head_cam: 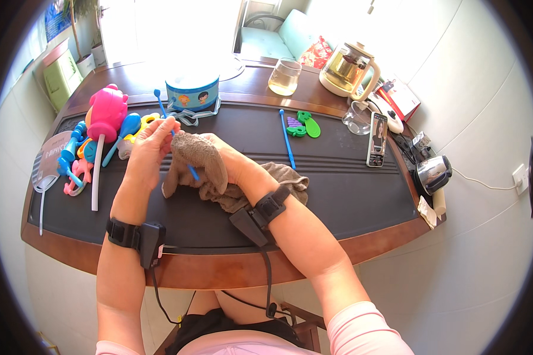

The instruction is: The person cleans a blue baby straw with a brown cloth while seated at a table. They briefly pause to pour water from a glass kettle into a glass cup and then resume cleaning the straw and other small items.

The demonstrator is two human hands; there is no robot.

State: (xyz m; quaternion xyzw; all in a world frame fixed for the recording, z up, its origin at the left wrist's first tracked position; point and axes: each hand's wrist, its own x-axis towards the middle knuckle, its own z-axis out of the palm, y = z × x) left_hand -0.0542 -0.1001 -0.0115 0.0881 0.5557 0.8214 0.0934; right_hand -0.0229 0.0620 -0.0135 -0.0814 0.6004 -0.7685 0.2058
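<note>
Between the fingers of my left hand (153,144) is a blue plastic toy drumstick (161,103), its ball end pointing up and away. My right hand (222,153) holds a brown terry cloth (197,153) draped over the stick's middle; the stick's other end shows below the cloth. More of the cloth lies bunched on the table under my right wrist. A second blue drumstick (288,140) lies to the right, beside a purple and green grape-shaped toy (296,126) and a green toy (312,125). Behind my hands stands a blue toy drum (193,94) with a striped strap.
At the left lie a pink toy hammer (107,111), a blue maraca (129,128), other plastic toys and a hand fan (49,159). A glass of pale drink (285,77), a glass teapot (346,71), an empty glass (359,119), a phone (376,140) and an electric kettle (431,173) stand rightward.
</note>
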